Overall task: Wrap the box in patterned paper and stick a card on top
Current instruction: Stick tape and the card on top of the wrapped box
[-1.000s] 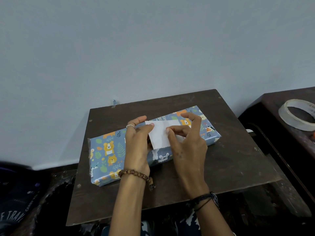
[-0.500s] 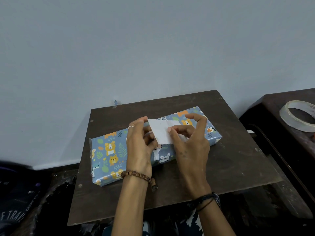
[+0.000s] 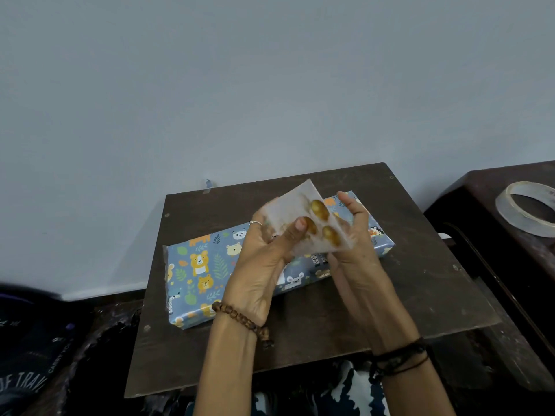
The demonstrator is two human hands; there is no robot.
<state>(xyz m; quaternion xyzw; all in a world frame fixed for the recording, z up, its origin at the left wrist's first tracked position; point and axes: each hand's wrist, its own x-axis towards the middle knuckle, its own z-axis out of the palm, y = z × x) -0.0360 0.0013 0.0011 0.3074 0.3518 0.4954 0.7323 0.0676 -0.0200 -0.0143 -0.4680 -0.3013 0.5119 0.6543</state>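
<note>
The box [image 3: 207, 271], wrapped in blue paper printed with bears and leaves, lies slanted on the dark wooden board [image 3: 405, 295]. Above its middle both hands hold up a small white card [image 3: 288, 214] with golden oval marks on the face turned to me. My left hand [image 3: 261, 265] pinches the card's lower left, thumb on its front. My right hand [image 3: 354, 244] holds the card's right edge from behind, fingers curled round it. The hands hide the box's middle.
A roll of clear tape [image 3: 528, 208] lies on a dark side table at the right. A pale wall stands right behind the board. Dark bags fill the lower left corner.
The card was lying flat on the box under both hands. It has been lifted off and turned over, so the side with golden marks faces me.
</note>
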